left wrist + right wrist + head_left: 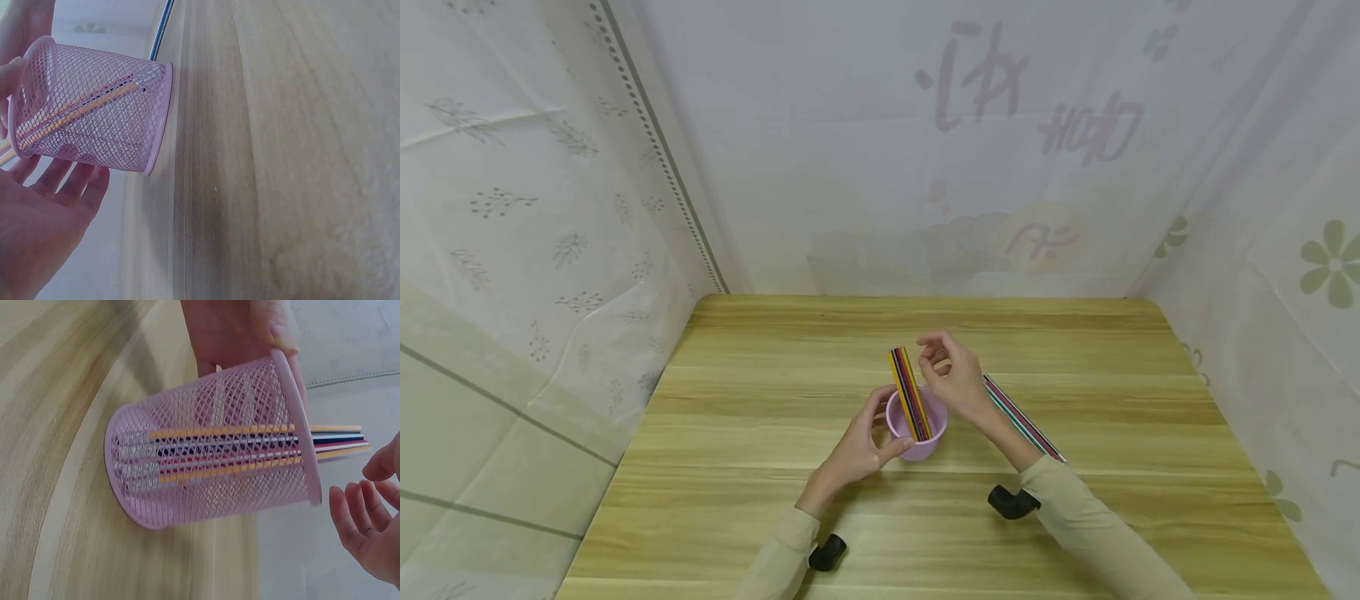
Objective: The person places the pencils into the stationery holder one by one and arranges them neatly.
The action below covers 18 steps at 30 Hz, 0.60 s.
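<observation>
- The pink wire-mesh pen holder (916, 427) is standing upright near the middle of the wooden table (760, 400), between the two hands, with its open mouth facing up.
- The left hand (859, 443) is cupping the holder's left wall, thumb and fingers curling round it near the rim; in the left wrist view the palm (37, 237) is lying just beside the mesh (87, 106).
- The right hand (953, 377) is hovering just above and beyond the rim, loosely open and holding nothing that shows, its fingers (356, 515) relaxed and slightly bent beside the pencil tips.
- A bundle of coloured pencils (909, 393) is leaning inside the holder, long axis tilting away from the person, ends sticking well above the rim toward the right hand.
- More pencils (1022, 418) are lying flat on the table to the right, just beside the right forearm, running diagonally; the right hand is the nearer one.
- The holder is a rigid diamond-pattern mesh cylinder with a solid rim and base; the pencils are thin, straight, smooth sticks in yellow, red, black and white; the tabletop is pale, streaky wood grain.
</observation>
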{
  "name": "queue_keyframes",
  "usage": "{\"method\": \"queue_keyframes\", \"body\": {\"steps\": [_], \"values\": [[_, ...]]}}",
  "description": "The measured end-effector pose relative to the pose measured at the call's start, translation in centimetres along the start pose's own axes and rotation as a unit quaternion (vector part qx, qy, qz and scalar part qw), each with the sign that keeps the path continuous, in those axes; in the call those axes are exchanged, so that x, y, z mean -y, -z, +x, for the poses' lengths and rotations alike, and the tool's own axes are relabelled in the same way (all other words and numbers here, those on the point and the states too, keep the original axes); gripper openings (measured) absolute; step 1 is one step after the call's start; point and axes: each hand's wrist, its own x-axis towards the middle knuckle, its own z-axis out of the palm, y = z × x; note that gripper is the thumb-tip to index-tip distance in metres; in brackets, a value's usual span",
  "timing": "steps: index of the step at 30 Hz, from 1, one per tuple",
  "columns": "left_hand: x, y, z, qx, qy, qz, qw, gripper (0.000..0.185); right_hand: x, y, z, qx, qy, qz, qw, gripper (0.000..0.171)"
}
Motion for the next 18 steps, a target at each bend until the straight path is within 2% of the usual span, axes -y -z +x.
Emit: {"method": "queue_keyframes", "body": {"steps": [4,11,18], "values": [[0.0,0.0,0.0,-0.001,-0.004,-0.004,1.0,0.072,0.9,0.8,-0.1,-0.005,0.0,-0.004,1.0,0.026],[0.2,-0.2,0.1,-0.006,-0.01,-0.009,0.9999,0.072,-3.8,1.9,0.2,-0.022,-0.028,-0.034,0.999,0.026],[0.3,-0.2,-0.1,-0.003,-0.007,-0.009,0.9999,0.072,-5.9,3.7,-0.1,-0.042,-0.058,-0.04,0.997,0.025]]}}
